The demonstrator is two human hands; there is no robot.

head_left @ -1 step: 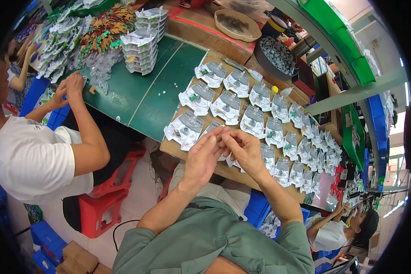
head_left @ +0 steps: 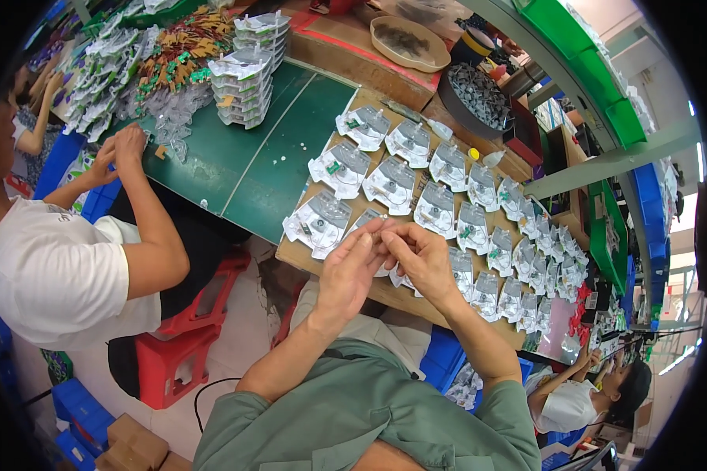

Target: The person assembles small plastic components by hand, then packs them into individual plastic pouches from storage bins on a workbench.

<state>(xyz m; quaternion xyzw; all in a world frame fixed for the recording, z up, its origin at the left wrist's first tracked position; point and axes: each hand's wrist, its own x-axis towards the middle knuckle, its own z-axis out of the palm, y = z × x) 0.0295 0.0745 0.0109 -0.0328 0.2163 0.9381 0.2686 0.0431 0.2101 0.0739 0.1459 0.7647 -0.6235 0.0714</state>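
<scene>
My left hand (head_left: 349, 267) and my right hand (head_left: 424, 263) meet above the near edge of a cardboard-covered bench (head_left: 401, 301). The fingertips of both are pinched together and touch; whatever lies between them is too small or hidden to make out. Beneath and beyond them, rows of clear and white plastic housings (head_left: 390, 185) lie spaced out on the cardboard, some with a small green circuit board. One housing (head_left: 318, 224) sits just left of my left hand, while others are partly covered by my fingers.
Left, a co-worker in a white shirt (head_left: 55, 275) works at the green table (head_left: 279, 133), near stacked housings (head_left: 247, 67). A round tub of metal parts (head_left: 475, 98), a shallow bowl (head_left: 408, 43) and a yellow cap (head_left: 474, 154) are beyond. A metal post (head_left: 605, 162) crosses the right side.
</scene>
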